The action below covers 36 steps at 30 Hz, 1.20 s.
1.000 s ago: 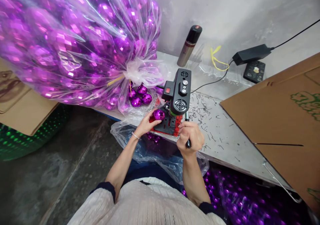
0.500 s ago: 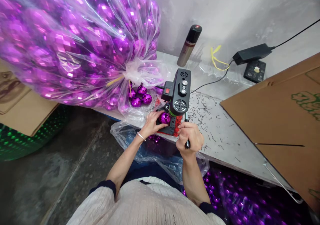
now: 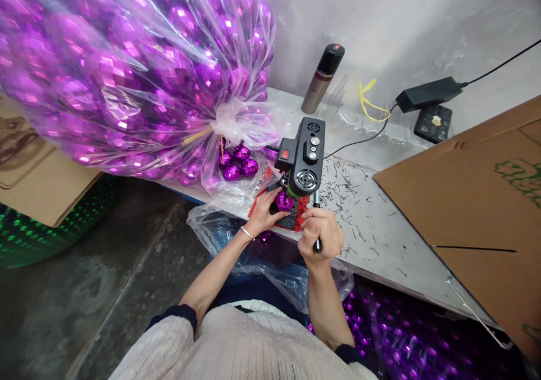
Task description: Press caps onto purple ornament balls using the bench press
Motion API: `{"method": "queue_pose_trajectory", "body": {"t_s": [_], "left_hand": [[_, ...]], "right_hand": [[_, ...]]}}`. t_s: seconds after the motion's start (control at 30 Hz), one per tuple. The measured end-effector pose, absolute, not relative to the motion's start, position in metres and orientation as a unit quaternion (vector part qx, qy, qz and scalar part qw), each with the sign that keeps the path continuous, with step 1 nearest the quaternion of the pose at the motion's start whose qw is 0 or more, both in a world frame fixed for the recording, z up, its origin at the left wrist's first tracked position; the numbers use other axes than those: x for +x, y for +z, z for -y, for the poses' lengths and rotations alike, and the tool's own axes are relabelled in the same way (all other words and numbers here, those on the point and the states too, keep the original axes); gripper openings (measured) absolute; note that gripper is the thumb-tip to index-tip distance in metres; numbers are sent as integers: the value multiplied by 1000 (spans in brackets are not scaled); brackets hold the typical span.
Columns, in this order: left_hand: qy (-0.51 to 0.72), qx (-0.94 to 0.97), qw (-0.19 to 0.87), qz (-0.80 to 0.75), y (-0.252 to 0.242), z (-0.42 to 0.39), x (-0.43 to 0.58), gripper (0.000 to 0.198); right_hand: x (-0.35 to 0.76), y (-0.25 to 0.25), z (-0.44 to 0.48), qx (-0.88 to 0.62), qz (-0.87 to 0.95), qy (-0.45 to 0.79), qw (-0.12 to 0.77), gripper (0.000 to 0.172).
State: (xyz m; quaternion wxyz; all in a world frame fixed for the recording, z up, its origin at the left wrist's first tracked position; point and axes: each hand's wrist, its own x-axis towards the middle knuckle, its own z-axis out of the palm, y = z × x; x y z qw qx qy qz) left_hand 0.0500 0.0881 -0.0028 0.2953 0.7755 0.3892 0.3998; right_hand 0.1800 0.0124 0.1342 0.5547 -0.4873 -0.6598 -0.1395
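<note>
my left fingers (image 3: 270,195) pinch a purple mirror-faceted ball (image 3: 284,201) just under the front of the small black bench drill (image 3: 311,157); my right fingers (image 3: 321,215) wrap its smooth lever grip (image 3: 317,246). the ball is probably light, stiff-shelled, slick and easily scuffed, best cupped at its sides. left of the drill lie glossy round balls (image 3: 249,167) beside a crinkly clear plastic bag (image 3: 230,118).

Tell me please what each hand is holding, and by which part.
Left hand: shiny purple faceted ball, by its left side. Right hand: silver rod-like lever, by its black handle.
</note>
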Motion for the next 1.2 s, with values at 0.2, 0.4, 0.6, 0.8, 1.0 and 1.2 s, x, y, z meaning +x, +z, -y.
{"method": "queue_pose_trajectory", "body": {"t_s": [0.2, 0.4, 0.6, 0.8, 1.0, 1.2], "left_hand": [[409, 772, 286, -394, -8, -87, 51, 76], [417, 776, 275, -386, -7, -87, 51, 75], [431, 777, 268, -372, -5, -88, 51, 73], [431, 778, 271, -368, -5, -87, 50, 74], [418, 777, 279, -379, -5, -87, 50, 72], [414, 775, 281, -386, -3, -86, 51, 67]], "right_hand": [[178, 122, -9, -492, 660, -134, 551, 23], [179, 96, -10, -484, 654, -133, 567, 20], [178, 82, -13, -469, 641, -131, 594, 23], [174, 80, -14, -469, 619, -125, 618, 24], [172, 79, -15, -468, 608, -137, 626, 25], [174, 76, -15, -465, 614, -143, 622, 25]]}}
